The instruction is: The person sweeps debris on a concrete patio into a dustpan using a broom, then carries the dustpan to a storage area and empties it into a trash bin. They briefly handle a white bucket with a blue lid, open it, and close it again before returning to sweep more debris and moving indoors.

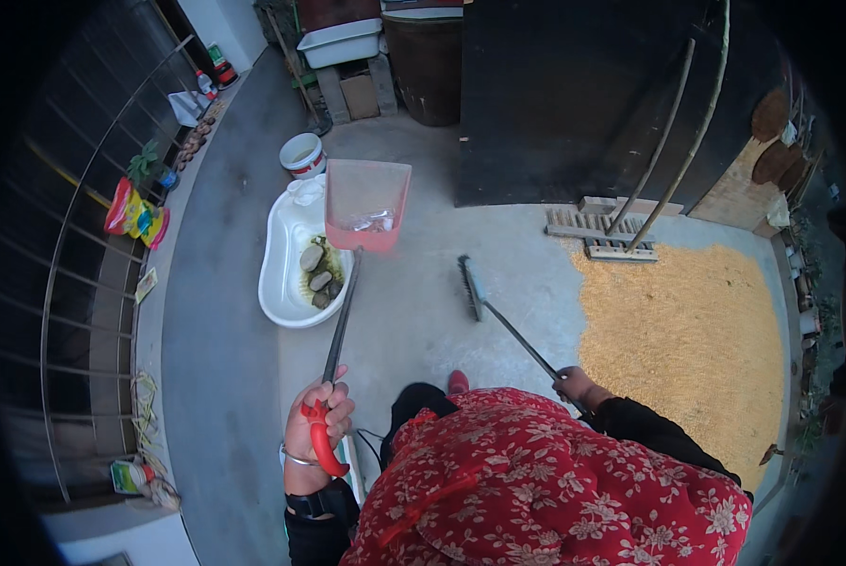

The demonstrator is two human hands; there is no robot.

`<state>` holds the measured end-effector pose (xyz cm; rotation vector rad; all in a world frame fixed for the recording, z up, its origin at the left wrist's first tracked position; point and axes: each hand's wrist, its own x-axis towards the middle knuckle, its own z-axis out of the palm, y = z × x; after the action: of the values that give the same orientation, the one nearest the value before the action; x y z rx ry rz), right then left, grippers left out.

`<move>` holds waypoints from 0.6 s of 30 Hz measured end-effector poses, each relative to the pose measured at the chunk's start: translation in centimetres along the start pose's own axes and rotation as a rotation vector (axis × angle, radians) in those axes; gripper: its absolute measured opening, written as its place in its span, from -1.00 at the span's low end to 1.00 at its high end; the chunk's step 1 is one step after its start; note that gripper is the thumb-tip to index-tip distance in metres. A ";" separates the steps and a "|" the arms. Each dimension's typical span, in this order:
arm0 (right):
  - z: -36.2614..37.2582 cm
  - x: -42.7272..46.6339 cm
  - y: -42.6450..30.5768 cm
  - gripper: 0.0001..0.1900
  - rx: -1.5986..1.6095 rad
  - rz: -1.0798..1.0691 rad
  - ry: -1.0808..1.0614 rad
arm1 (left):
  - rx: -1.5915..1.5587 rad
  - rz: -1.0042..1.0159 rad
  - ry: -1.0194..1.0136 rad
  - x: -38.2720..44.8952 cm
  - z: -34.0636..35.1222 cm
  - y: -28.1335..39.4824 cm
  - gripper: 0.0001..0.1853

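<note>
My left hand (322, 417) grips the dark long handle of a pink plastic dustpan (368, 191), just above its red hooked end. Some light-coloured litter (372, 221) lies in the pan, including what looks like clear plastic. The pan overlaps the right rim of a white plastic basin (281, 311) in the view; whether they touch I cannot tell. At the right, my right hand (573, 385) is closed around the handle of a broom (474, 286) with a pale blue head and dark bristles. The broom head is over the concrete floor, apart from the dustpan.
In the basin lie several stones (311, 257) in greenish water. A white bucket (303, 156) stands behind it. Yellow grain, apparently corn, (678, 339) covers the floor at the right. Two long-handled wooden rakes (619, 250) lean against a dark panel (557, 106). Metal window bars (87, 297) line the left.
</note>
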<state>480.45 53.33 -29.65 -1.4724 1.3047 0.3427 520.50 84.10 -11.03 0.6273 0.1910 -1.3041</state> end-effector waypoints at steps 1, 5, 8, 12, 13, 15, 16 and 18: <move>-0.4 1.4 -2.1 -0.83 0.035 0.024 0.001 | 0.019 0.002 0.005 1.2 0.5 1.5 -0.63; -2.3 5.8 -8.5 -0.76 0.070 0.046 -0.005 | 0.086 -0.005 0.011 7.6 1.6 7.4 -0.62; -2.3 7.9 -11.8 -0.73 0.067 0.065 0.015 | 0.134 -0.050 0.018 13.3 1.6 12.0 -0.61; -2.3 9.0 -16.6 -0.76 -0.003 0.093 0.088 | 0.123 -0.113 -0.056 21.2 2.5 19.1 -0.63; -2.3 9.1 -17.9 -0.76 -0.024 0.105 0.096 | 0.137 -0.141 -0.057 22.8 2.9 20.8 -0.63; -2.6 8.9 -20.5 -0.78 -0.139 0.100 0.127 | 0.172 -0.169 -0.079 26.1 3.7 24.4 -0.64; -2.9 8.8 -21.8 -0.81 -0.102 0.148 0.096 | 0.187 -0.192 -0.059 27.9 4.5 26.0 -0.65; -2.7 9.2 -23.7 -0.75 -0.144 0.238 0.095 | 0.224 -0.245 -0.079 31.8 5.5 28.8 -0.66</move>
<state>502.43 41.78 -23.58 -1.4691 1.5640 0.5368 555.13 58.14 -12.24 0.7573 0.0578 -1.5986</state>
